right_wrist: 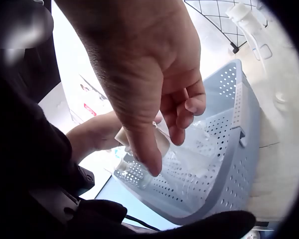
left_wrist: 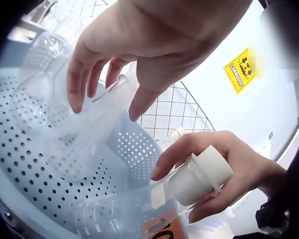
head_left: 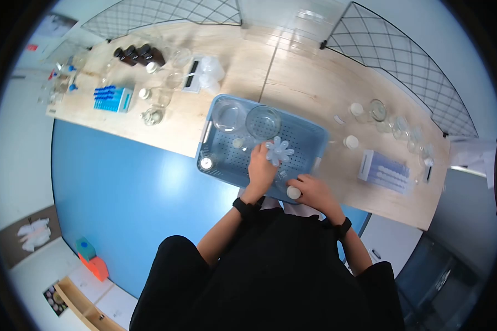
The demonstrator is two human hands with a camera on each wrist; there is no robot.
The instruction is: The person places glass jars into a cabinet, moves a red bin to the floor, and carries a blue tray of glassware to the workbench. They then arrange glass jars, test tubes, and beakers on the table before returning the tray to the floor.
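Observation:
A blue perforated basket [head_left: 321,131] stands at the bench's front edge. Over it, my left hand [head_left: 262,165] holds a translucent, flared piece [left_wrist: 84,137] by its narrow upper end; from above, this shows as several rounded lobes, and I cannot tell its kind. My right hand [head_left: 315,193] grips a clear graduated flask [left_wrist: 97,224] around its white cap [left_wrist: 202,174], at the near right side of the basket. Two round glass vessels [head_left: 263,122] sit at the basket's far side. A white-capped bottle [head_left: 206,163] is in its near left corner.
Brown bottles [head_left: 143,54], a blue tube rack [head_left: 114,99] and clear jars stand on the left bench. White plastic pieces [head_left: 210,73] lie behind the basket. At right are a purple tube rack [head_left: 386,172] and glassware [head_left: 377,110], with a wire grid [head_left: 403,60] behind.

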